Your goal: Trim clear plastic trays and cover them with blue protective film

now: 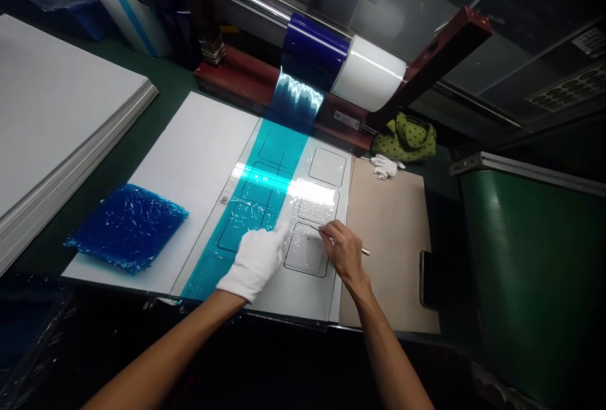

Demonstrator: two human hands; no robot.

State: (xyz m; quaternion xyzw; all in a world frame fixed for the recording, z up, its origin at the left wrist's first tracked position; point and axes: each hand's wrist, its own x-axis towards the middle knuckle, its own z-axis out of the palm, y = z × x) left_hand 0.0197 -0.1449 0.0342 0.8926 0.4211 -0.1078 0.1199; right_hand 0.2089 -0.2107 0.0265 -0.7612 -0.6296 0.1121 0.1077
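"Two hands are shown over the outlined sheet (291, 290); how is each best used?"

"From left to right: the gloved left hand (253, 265) rests palm down, index finger stretched forward and the other fingers loosely bent, with nothing visible in its grasp. It would do best to press evenly, so that neither film nor sheet slides. The bare right hand (344, 249) is pinched around a slender tool (365, 251). Short, light strokes, kept clear of the left fingertip, would probably give the neatest result. The tool's far end is lost among the fingers, so its kind cannot be told."

"Where does the work lie relative to the hands?"

"Well to the left of the gloved hand, a crinkled blue packet (130, 227) lies on white paper. Partly under that hand is the blue film strip (246, 211), which extends beyond it to the blue roll (315, 47). Between the two hands, right of the gloved fingertip, is the nearest outlined panel (307, 251); the right hand's fingers reach over its upper right part."

"And to the right?"

"A brown board (391, 227) lies beside the right hand, partly under its forearm. A phone (428, 277) lies farther right; an unworn white glove (386, 167) lies beyond the hand."
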